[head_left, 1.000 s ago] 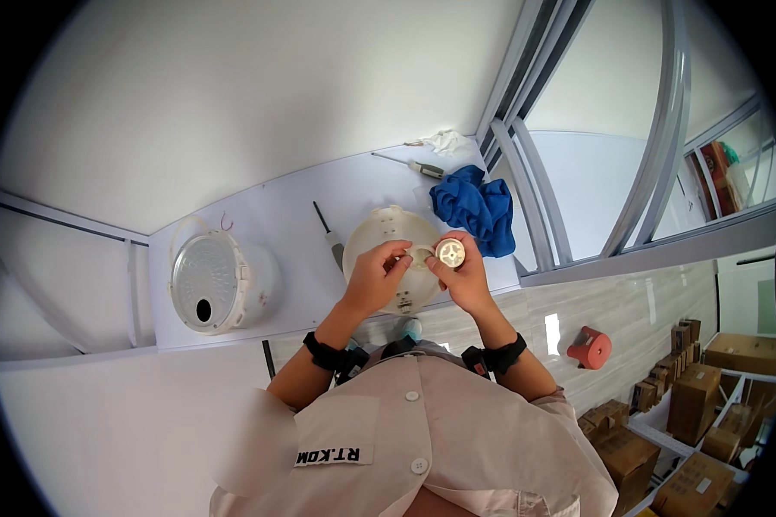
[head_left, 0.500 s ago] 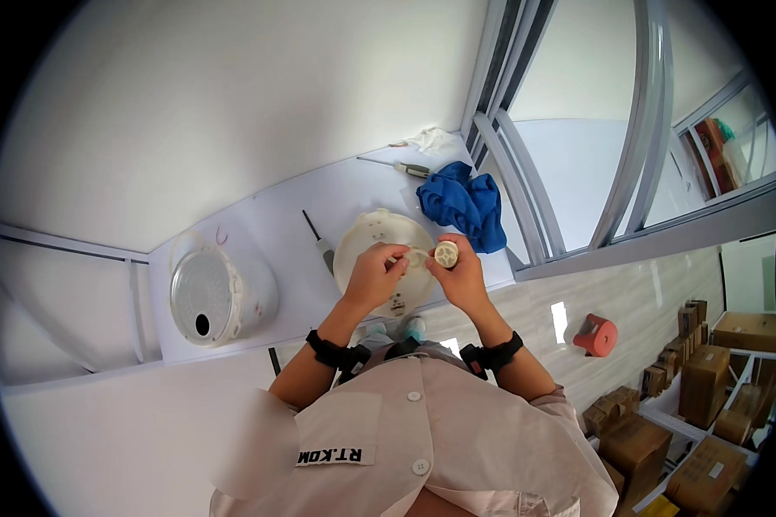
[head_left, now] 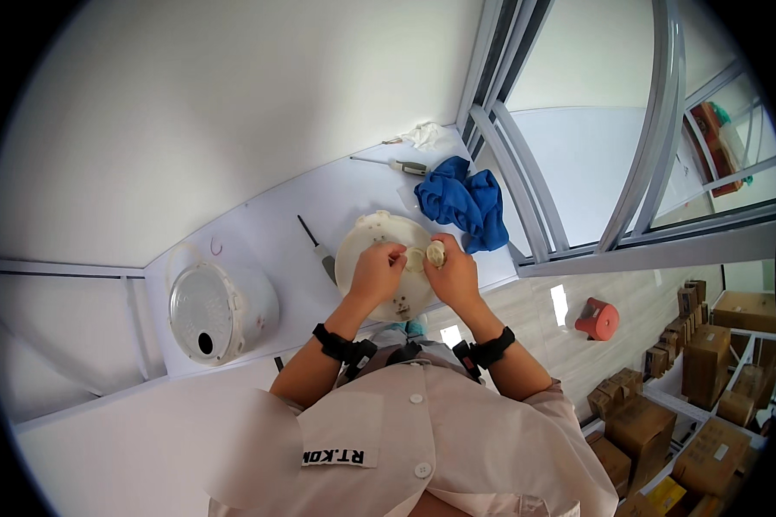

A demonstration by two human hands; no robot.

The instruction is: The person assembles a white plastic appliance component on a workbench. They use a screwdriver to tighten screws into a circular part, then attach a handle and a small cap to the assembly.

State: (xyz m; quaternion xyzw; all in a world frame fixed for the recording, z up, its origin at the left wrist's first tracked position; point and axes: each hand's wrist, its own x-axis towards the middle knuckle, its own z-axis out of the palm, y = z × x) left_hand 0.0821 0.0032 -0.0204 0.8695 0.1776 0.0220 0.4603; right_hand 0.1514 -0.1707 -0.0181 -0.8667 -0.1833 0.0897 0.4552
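Note:
A round white appliance lid (head_left: 366, 241) lies flat on the white table (head_left: 259, 233) in front of me. Both hands meet over its right half. My right hand (head_left: 453, 277) pinches a small round cream-coloured part (head_left: 435, 252) between its fingertips. My left hand (head_left: 376, 274) holds the other side of that part, fingers curled and touching it. Black bands sit on both wrists.
A white rice cooker (head_left: 218, 308) stands at the left. A screwdriver (head_left: 318, 250) lies beside the lid, another screwdriver (head_left: 403, 165) farther back. A blue cloth (head_left: 463, 201) and a crumpled white tissue (head_left: 424, 134) lie near the window frame. Cardboard boxes (head_left: 707, 353) and a red stool (head_left: 597, 319) are on the floor at right.
The small round part has turned from face-up to edge-on between my fingers, and both hands have closed in tighter around it over the lid.

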